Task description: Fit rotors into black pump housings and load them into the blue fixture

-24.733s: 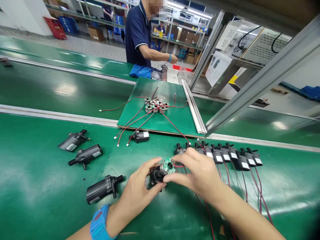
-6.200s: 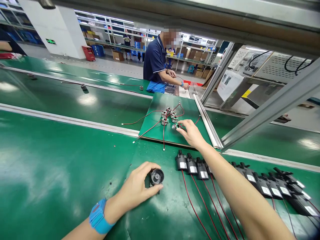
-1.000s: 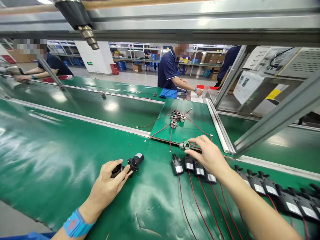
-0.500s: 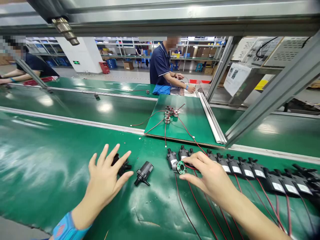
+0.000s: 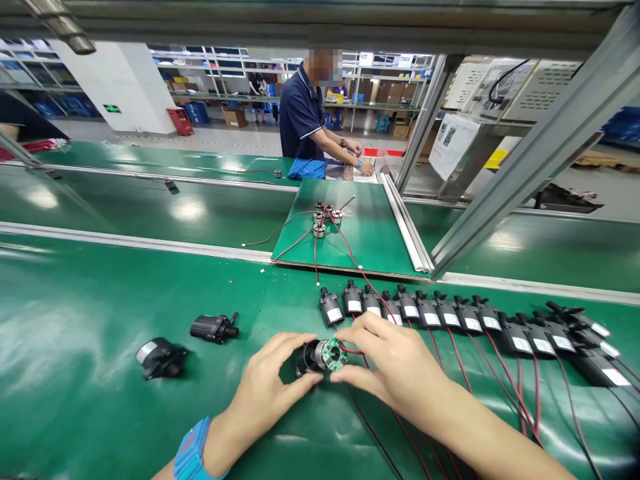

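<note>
My left hand is closed around a black pump housing, with its thumb below and fingers above. My right hand pinches a small round motor core with a green ring-shaped circuit board facing me. Red and black wires trail from this core beneath my right palm. The core's far side is close against the housing's open end; whether it is partly inside, I cannot tell. Left of my hands, two more black pump housings lie on the green tabletop. A blue band circles my left wrist.
A row of black pumps with white labels and red wires stretches rightward. Several wired motor cores sit on a raised green board, with white tubes beside it. A metal post slants at right. A co-worker stands opposite.
My left hand, spread open before, has moved right and taken hold of a pump housing from the table. My right hand has brought the motor core to it. The view has shifted slightly.
</note>
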Action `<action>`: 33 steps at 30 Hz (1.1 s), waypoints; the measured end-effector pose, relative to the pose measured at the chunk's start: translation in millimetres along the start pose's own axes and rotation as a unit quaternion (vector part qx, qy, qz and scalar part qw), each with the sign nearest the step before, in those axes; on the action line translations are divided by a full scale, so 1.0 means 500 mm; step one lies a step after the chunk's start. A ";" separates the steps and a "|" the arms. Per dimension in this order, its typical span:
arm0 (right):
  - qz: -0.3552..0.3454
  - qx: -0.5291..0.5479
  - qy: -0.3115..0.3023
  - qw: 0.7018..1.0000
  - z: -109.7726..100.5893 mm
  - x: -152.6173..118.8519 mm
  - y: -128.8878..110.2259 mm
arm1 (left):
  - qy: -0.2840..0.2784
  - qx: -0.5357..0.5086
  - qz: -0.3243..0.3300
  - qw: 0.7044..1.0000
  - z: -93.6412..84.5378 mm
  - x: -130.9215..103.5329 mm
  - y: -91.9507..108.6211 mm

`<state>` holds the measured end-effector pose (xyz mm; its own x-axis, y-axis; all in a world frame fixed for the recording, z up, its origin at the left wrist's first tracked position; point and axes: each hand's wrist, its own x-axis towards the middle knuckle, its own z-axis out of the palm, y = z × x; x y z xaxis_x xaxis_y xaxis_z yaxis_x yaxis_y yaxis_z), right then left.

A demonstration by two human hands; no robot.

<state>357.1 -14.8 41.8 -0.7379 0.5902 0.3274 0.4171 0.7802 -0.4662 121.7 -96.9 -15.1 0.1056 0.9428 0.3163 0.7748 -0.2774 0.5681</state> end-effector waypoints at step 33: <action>-0.074 -0.259 -0.051 0.962 0.015 -0.003 -0.030 | -0.087 -0.029 0.019 0.996 0.002 -0.005 0.010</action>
<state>347.9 -28.7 42.1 -0.8466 0.4620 0.2641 0.4924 0.8683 0.0597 126.0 -100.5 -13.5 0.2440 0.9479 0.2047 0.7319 -0.3185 0.6024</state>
